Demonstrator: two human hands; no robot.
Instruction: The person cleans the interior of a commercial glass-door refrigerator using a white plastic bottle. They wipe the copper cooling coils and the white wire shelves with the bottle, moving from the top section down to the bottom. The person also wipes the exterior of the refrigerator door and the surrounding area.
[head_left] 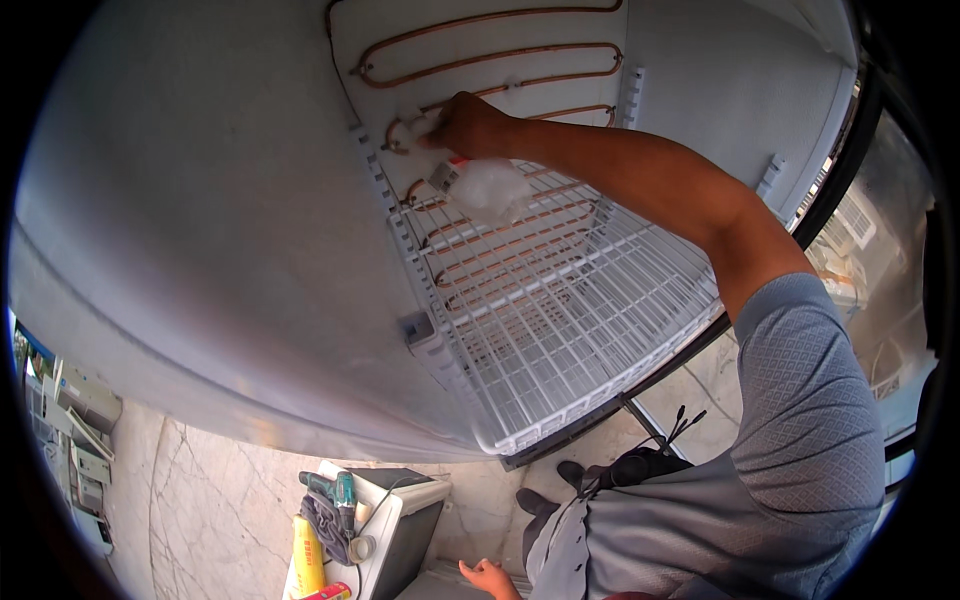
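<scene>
Two hands: right hand (466,126) grasping a whitish plastic bag (492,190) beside copper tubing (540,49), left hand (488,577) loosely uncurled

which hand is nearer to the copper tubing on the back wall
Right. The right hand is up inside the cabinet, in front of the copper tubing, holding whitish material. The left hand is far below, outside the cabinet.

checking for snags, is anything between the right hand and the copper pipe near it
Only the whitish wad in the right hand seems to lie between it and the copper pipe; the wire shelf sits lower, clear of that gap.
</scene>
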